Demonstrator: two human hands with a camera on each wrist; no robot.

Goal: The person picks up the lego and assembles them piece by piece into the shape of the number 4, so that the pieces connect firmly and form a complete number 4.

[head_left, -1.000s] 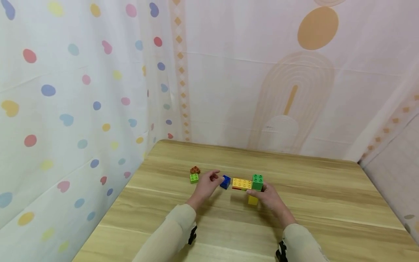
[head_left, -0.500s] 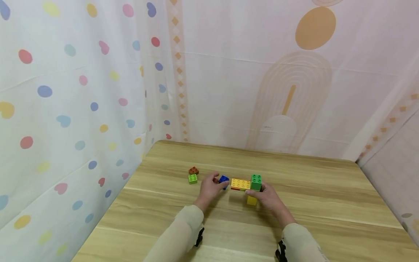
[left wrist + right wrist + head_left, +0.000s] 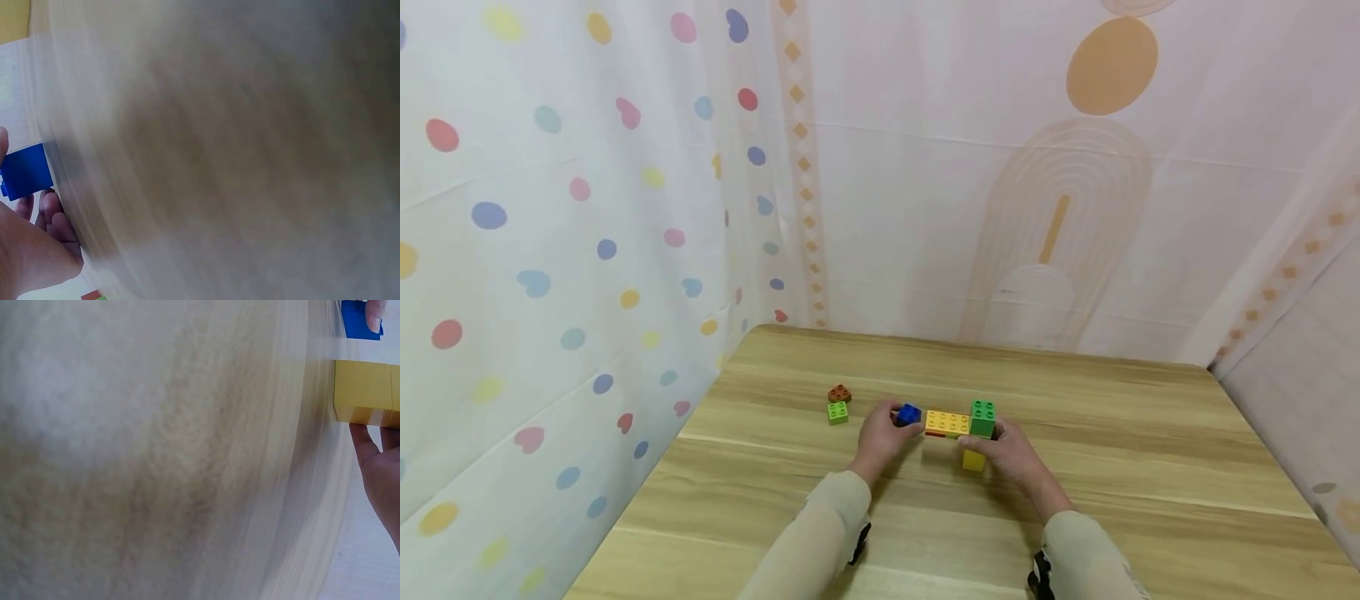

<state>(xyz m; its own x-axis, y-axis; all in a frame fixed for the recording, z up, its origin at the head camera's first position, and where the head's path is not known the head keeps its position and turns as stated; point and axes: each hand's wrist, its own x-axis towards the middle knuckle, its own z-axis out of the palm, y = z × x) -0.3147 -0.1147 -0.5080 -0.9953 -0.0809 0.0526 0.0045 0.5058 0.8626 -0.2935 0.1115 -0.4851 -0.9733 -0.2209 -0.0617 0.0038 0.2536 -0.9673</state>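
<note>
Pinching one blue brick in my left hand, I grip one joined build with my right hand, midway between the left and right edges of the table. Its one long yellow brick runs left to right, roughly along the far edge, its end pointing at the blue one just beside it; one green brick stands at the other end. Nearer the left edge lie one lime brick and one brown brick.
</note>
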